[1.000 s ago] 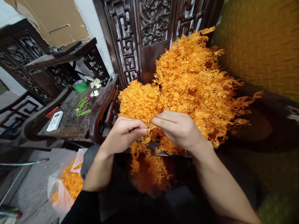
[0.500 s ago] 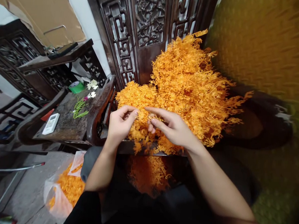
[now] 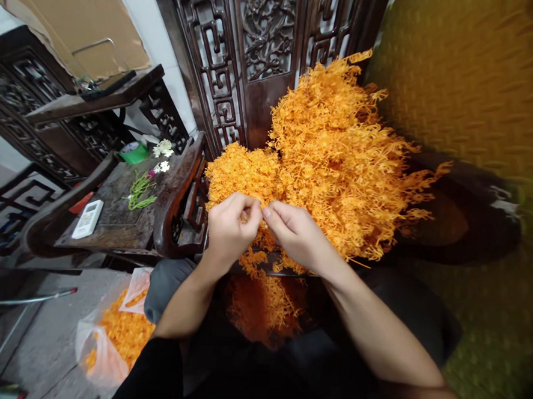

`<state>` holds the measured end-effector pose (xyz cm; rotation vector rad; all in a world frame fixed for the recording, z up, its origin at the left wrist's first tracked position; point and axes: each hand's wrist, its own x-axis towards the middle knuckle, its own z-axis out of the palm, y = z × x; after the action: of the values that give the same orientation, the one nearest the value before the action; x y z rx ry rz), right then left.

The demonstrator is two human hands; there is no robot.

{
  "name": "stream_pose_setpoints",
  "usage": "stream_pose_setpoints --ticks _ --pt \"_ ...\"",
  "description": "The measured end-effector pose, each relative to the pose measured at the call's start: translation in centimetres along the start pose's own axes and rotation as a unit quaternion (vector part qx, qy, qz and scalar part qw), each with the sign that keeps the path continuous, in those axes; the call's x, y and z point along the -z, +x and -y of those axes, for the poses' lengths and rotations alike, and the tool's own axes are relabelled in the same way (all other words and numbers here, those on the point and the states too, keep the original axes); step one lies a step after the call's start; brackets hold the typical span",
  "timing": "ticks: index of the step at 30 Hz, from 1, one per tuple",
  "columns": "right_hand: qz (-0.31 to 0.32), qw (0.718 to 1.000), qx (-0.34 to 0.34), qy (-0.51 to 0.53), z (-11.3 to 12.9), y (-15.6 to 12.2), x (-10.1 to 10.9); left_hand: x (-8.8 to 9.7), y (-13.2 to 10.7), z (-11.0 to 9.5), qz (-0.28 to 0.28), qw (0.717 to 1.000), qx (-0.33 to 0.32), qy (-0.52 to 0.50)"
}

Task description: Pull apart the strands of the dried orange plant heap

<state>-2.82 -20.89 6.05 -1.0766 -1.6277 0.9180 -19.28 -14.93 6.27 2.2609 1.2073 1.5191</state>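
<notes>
A tall heap of curly orange strands point(image 3: 336, 161) fills the carved wooden chair in front of me, and a smaller, finer orange pile point(image 3: 241, 174) lies at its left. My left hand point(image 3: 232, 226) is closed in front of the smaller pile, thumb pressed to the fingers. Beside it, nearly touching at the fingertips, my right hand point(image 3: 298, 230) pinches with thumb and curled fingers. Whatever sits between the fingers is too small or hidden to make out. Loose orange bits hang over the chair's front edge below both hands, and more orange strands point(image 3: 269, 308) lie lower, between my legs.
At the left, a dark wooden side surface point(image 3: 122, 200) bears a white remote control point(image 3: 87, 219), green tape roll point(image 3: 134, 153), green stems point(image 3: 141, 190) and white flowers point(image 3: 163, 149). A plastic bag point(image 3: 107, 355) of orange pieces stands on the floor. Yellow textured material point(image 3: 476, 80) hangs at right.
Both hands have drawn together and slightly down. The fingers of my right hand, stretched out before, are now curled into a pinch, and my left hand has closed more tightly.
</notes>
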Motion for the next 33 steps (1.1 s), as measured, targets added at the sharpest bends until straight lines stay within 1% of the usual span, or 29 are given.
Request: stream_pose_setpoints --ticks 2,3,4,5,6,7,9,10,12,15,16,18,21,24,28,31,33 --pt "0.084 0.996 0.019 0.0 1.3 -1.1 0.5 0.3 0.9 1.5 -0.084 0.991 0.087 -0.057" --pt "0.128 0.992 0.014 0.014 1.7 -1.6 0.8 0.5 1.4 2.2 -0.109 0.979 0.13 -0.11" --pt "0.158 0.987 -0.002 0.035 2.0 -2.0 1.1 0.7 1.8 2.8 -0.116 0.965 0.163 -0.17" --pt "0.165 0.984 -0.025 0.062 2.0 -2.2 1.4 0.8 2.0 3.0 -0.105 0.949 0.189 -0.231" --pt "0.153 0.983 -0.047 0.091 1.9 -2.2 1.7 0.8 2.0 3.1 -0.084 0.932 0.207 -0.285" --pt "0.126 0.983 -0.061 0.121 1.7 -2.1 2.0 0.7 2.0 2.9 -0.059 0.917 0.22 -0.328" --pt "0.061 0.984 -0.06 0.159 1.2 -1.6 2.2 0.4 1.5 2.1 -0.024 0.896 0.235 -0.377" --pt "0.032 0.985 -0.049 0.159 0.9 -1.4 2.2 0.2 1.3 1.7 -0.017 0.892 0.237 -0.386" --pt "-0.012 0.994 -0.023 0.11 0.5 -0.9 1.7 0.1 0.9 0.9 -0.018 0.895 0.232 -0.381" --pt "-0.056 0.998 0.012 -0.026 0.0 -0.5 0.6 0.3 0.7 0.4 -0.015 0.907 0.223 -0.356" --pt "-0.063 0.996 0.013 -0.062 -0.1 -0.3 0.3 0.4 0.7 0.3 -0.009 0.91 0.222 -0.349" --pt "-0.066 0.993 -0.003 -0.101 -0.5 0.0 -0.3 0.7 0.7 0.0 0.014 0.914 0.216 -0.343" --pt "-0.056 0.992 -0.018 -0.109 -1.0 0.4 -0.7 1.1 0.4 -0.4 0.056 0.912 0.203 -0.353" --pt "-0.076 0.992 0.008 -0.099 -1.2 0.4 -0.8 1.4 0.0 -0.8 0.085 0.903 0.196 -0.372" --pt "-0.116 0.989 0.028 -0.082 -1.0 0.1 -0.9 1.3 -0.2 -1.2 0.085 0.9 0.186 -0.385" --pt "-0.107 0.992 0.044 -0.057 -1.3 -0.1 -1.2 1.0 -0.4 -1.3 0.078 0.895 0.188 -0.397" --pt "-0.101 0.99 0.073 -0.069 -1.8 -0.2 -1.4 0.8 -0.5 -1.3 0.073 0.89 0.193 -0.408"
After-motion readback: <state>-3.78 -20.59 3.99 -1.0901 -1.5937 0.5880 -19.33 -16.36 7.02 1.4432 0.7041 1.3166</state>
